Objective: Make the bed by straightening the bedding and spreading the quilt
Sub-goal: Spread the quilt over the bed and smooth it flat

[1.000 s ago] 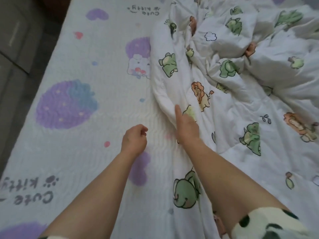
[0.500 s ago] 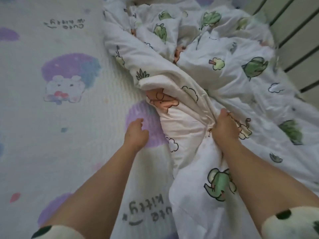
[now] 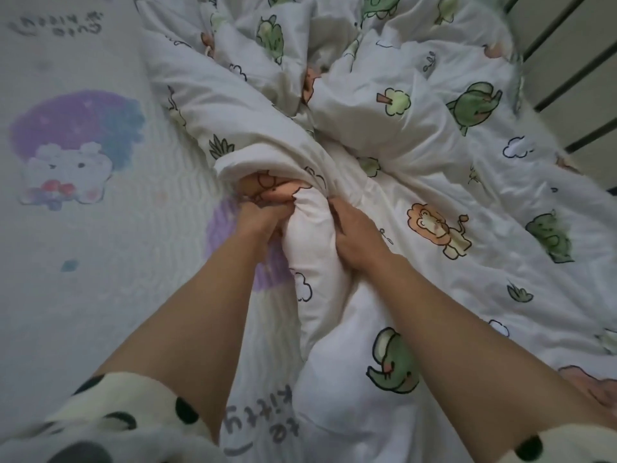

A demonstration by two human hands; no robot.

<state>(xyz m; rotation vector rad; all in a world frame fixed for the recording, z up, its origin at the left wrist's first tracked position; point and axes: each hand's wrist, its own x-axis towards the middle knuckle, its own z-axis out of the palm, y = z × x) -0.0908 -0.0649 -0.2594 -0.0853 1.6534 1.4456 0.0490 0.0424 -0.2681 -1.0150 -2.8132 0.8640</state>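
The quilt [image 3: 434,168] lies crumpled over the right and far part of the bed, and the printed sheet [image 3: 100,295] on the left is uncovered. Both hands are close together, clamped on one thick rolled fold near the middle: the left hand [image 3: 258,217] from the left side, the right hand [image 3: 357,235] from the right. The left hand sinks into the cloth, so how deep it holds I cannot say for sure. The risk, I think, is that they hold a fold and not an edge. A pull from here may drag the whole lump, twist it more and wrinkle the sheet beneath; cloth could also catch on the rail [image 3: 574,85] at the far right.
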